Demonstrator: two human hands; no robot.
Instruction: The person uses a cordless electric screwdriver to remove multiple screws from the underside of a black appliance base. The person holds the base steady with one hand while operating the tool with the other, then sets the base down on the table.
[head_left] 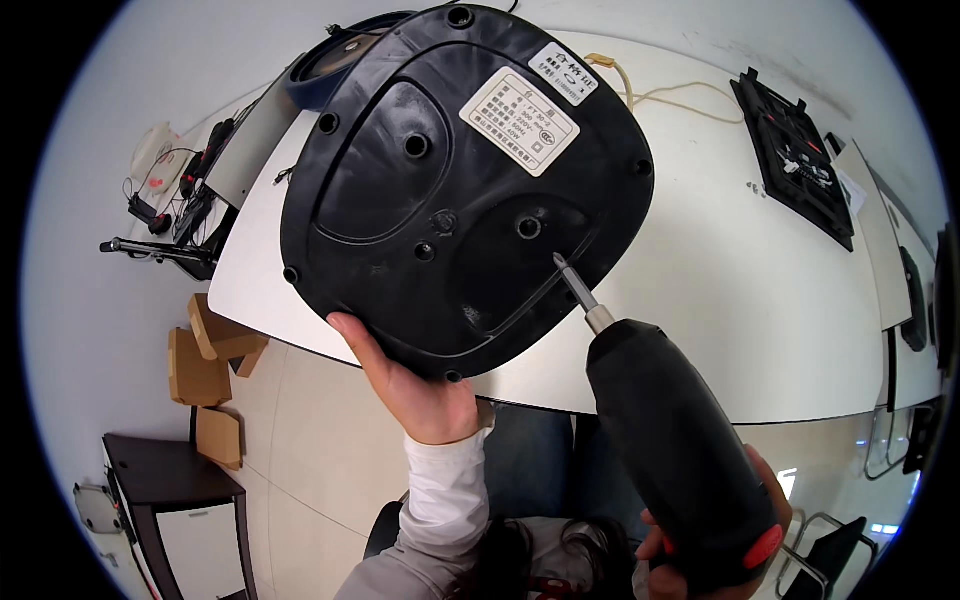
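Note:
My left hand [425, 395] grips the lower edge of a black plastic fan base [375, 265], its thumb lying along the rim. The base is tilted up with its underside facing me, showing several round screw holes and two white labels [520, 122]. In my right hand [768, 490] is a black electric screwdriver [672, 430] with a red part at its rear end. Its metal bit [582, 285] points up and left at the underside, with the tip just below and right of a screw hole [529, 228]. Whether the tip touches the plastic I cannot tell.
A white table [720, 330] lies beneath. At its right is an open black tool case [800, 160], with small screws [756, 188] beside it. Behind the base show a dark round part [345, 55] and a yellowish cord [690, 98]. Cardboard boxes [198, 370] stand at left.

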